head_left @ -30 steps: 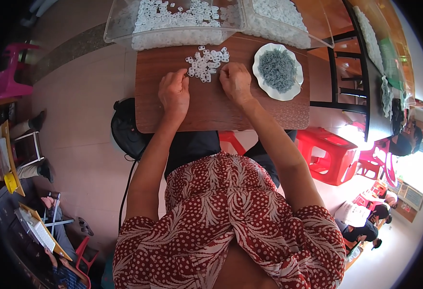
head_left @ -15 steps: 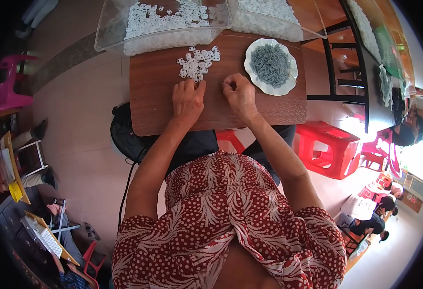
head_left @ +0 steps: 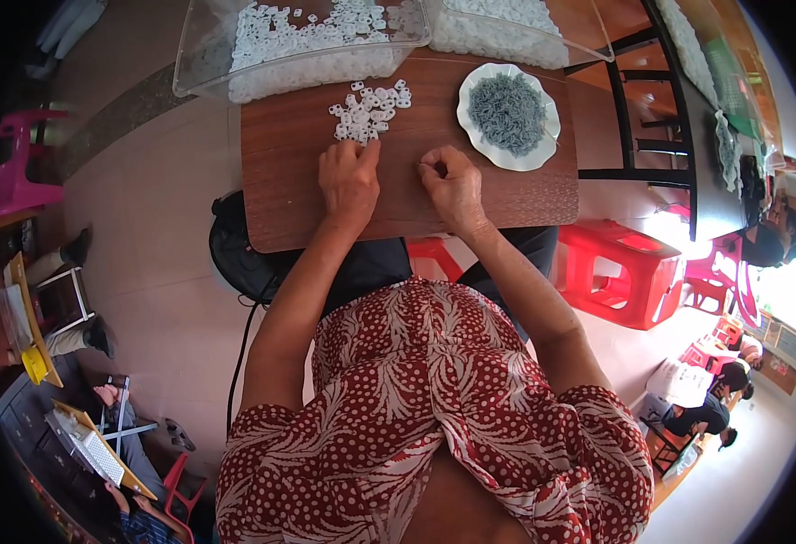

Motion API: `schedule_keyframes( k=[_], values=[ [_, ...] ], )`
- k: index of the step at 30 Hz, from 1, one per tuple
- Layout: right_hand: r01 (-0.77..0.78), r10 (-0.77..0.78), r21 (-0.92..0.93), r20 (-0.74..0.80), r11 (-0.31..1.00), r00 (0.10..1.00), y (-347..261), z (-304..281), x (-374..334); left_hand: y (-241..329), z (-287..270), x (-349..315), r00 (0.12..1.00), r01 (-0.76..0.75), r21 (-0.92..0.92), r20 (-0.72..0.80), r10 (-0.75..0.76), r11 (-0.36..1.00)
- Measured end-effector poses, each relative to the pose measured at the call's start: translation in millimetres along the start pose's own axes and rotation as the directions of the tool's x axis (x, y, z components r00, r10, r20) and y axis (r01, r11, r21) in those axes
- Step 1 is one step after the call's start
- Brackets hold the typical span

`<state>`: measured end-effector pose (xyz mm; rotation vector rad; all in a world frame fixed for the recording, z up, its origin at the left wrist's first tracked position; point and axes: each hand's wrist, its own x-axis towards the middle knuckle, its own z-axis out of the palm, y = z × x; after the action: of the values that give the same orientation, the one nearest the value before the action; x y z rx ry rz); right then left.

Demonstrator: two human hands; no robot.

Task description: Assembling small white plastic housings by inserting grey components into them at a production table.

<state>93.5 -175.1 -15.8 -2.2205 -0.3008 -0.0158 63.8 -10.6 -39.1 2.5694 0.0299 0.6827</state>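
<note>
At the near edge of a small pile of white plastic pieces with holes (head_left: 368, 111), my left hand (head_left: 350, 189) reaches forward, palm down. Its index finger stands apart from the others and touches the nearest pieces. My right hand (head_left: 457, 192) rests to the right over the wooden table, thumb and index finger pinched together. Whatever lies in that pinch is too small to make out. Just beyond it, a white scalloped plate (head_left: 527, 163) holds a heap of small grey pieces (head_left: 508, 111).
Two clear plastic bins, the left bin (head_left: 207, 77) and the right bin (head_left: 502, 32), hold many more white pieces at the far edge of the table (head_left: 289, 204). A red stool (head_left: 629, 272) stands right of the table. Other people sit at tables on both sides.
My left hand has moved slightly forward, its index finger now reaching the white pile. The right hand keeps its pinch in about the same place. The view has shifted a little.
</note>
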Motion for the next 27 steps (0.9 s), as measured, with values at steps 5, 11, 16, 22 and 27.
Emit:
schedule_keyframes(
  k=[5,11,16,22,27],
  values=[
    [0.020,-0.019,0.035,-0.023,0.999,1.000,-3.9,-2.6,-5.5,-2.3,-1.2,3.2,0.985,-0.087,0.050,0.151,0.079,0.995],
    [-0.050,0.049,0.093,0.020,0.994,0.999,-7.9,-5.9,-14.9,-4.9,-7.2,10.7,0.966,-0.012,0.055,0.257,-0.002,0.998],
    [-0.069,0.058,0.126,0.087,0.990,0.995,-1.7,-9.9,-21.0,-2.0,-16.6,4.5,0.954,-0.001,0.010,0.299,-0.002,1.000],
    [-0.191,0.165,0.216,0.133,0.957,0.977,-4.4,-13.3,-29.4,-2.8,-22.1,-13.9,0.974,-0.060,-0.002,0.219,0.059,0.998],
    [-0.184,0.158,0.211,0.134,0.960,0.978,-4.7,-12.0,-32.7,1.9,-25.4,-20.9,0.966,-0.124,0.093,0.240,0.099,0.988]
  ],
)
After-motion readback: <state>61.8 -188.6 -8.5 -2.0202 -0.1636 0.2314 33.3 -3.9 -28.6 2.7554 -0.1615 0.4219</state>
